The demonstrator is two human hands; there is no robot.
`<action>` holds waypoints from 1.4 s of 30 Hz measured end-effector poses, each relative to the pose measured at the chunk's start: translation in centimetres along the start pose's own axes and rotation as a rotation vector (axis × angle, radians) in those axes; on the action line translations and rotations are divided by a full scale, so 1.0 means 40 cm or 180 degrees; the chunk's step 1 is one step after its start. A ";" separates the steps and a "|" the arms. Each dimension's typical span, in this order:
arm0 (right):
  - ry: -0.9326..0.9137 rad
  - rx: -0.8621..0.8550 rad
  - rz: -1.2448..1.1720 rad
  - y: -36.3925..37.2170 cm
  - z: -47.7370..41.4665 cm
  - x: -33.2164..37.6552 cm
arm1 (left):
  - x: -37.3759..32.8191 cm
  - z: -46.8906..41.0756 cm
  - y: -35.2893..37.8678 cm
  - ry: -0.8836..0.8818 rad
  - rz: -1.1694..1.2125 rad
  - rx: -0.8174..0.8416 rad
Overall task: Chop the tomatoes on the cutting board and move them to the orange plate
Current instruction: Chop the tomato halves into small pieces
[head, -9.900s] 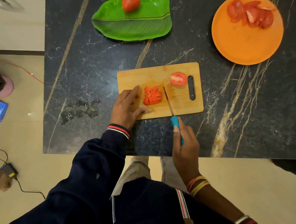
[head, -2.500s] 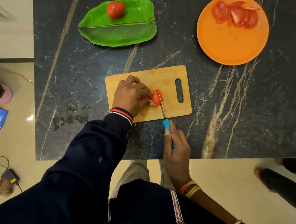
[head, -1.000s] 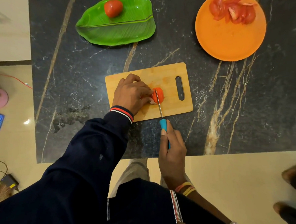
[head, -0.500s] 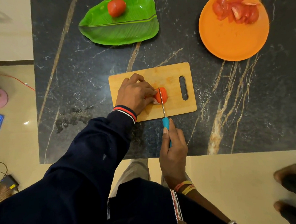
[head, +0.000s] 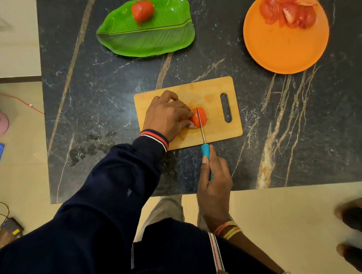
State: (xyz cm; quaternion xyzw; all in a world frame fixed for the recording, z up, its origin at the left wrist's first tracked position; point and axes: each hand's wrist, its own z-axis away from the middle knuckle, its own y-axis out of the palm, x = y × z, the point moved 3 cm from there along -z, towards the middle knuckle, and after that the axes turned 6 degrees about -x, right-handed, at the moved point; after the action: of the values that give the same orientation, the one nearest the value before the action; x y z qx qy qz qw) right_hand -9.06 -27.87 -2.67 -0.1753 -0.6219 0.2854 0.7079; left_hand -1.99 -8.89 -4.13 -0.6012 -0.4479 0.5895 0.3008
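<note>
A tomato half (head: 202, 119) lies cut side down in the middle of the wooden cutting board (head: 217, 132). My left hand (head: 166, 116) presses on its left side with curled fingertips. My right hand (head: 215, 181) grips a knife with a teal handle (head: 205, 151); the blade runs across the tomato half. The orange plate (head: 276, 52) at the far right holds a pile of tomato pieces (head: 289, 11). A whole tomato (head: 142, 11) rests on the green leaf-shaped plate (head: 150, 40) at the back.
The black marble table (head: 100, 99) ends just below my right hand. Another person's feet (head: 359, 232) are on the floor at the lower right. A cable and charger (head: 8, 225) lie on the floor at the left.
The earlier chopped pile is gone from the board. My left hand took hold of the remaining tomato half, and the knife blade has shifted slightly across it between cuts.
</note>
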 end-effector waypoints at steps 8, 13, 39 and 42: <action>-0.0124 -0.0012 -0.0050 0.020 -0.058 0.014 | -0.002 0.003 0.002 0.0000 0.0011 -0.0083; -0.0130 0.0002 0.0088 0.044 -0.091 0.011 | -0.003 0.006 0.003 -0.0045 0.0041 -0.0063; 0.0067 -0.0253 -0.0441 -0.116 0.003 -0.085 | -0.035 -0.117 -0.021 0.0902 -0.0170 0.1874; 0.0050 -0.0375 -0.0521 -0.124 -0.027 -0.077 | -0.055 -0.145 -0.025 0.1421 -0.0459 0.2230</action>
State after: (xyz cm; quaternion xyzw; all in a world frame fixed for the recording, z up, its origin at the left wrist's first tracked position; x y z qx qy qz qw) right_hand -7.28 -33.51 -2.26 -0.1675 -0.6442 0.1881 0.7222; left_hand 3.71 -9.48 -1.55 -0.5427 -0.1851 0.5389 0.6171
